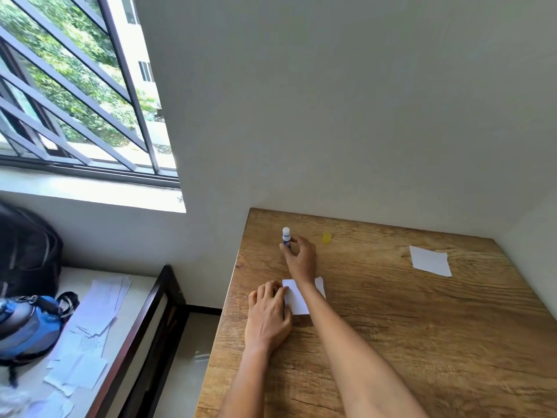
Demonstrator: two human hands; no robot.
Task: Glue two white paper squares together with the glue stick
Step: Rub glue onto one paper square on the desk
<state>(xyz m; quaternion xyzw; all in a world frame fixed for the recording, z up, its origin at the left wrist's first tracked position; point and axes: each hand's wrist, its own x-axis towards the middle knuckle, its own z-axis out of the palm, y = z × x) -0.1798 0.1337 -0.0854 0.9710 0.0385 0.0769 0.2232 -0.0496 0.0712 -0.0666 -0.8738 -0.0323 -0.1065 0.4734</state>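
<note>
A person's right hand reaches across a wooden table, fingers curled around an upright glue stick standing near the table's far left corner, its white tip uncapped. The left hand lies flat by the left edge, straight fingers pressing the near white paper square, which the right forearm crosses. A yellow cap sits just right of the glue stick, near the far edge. A second white paper square rests well apart, toward the far right corner.
</note>
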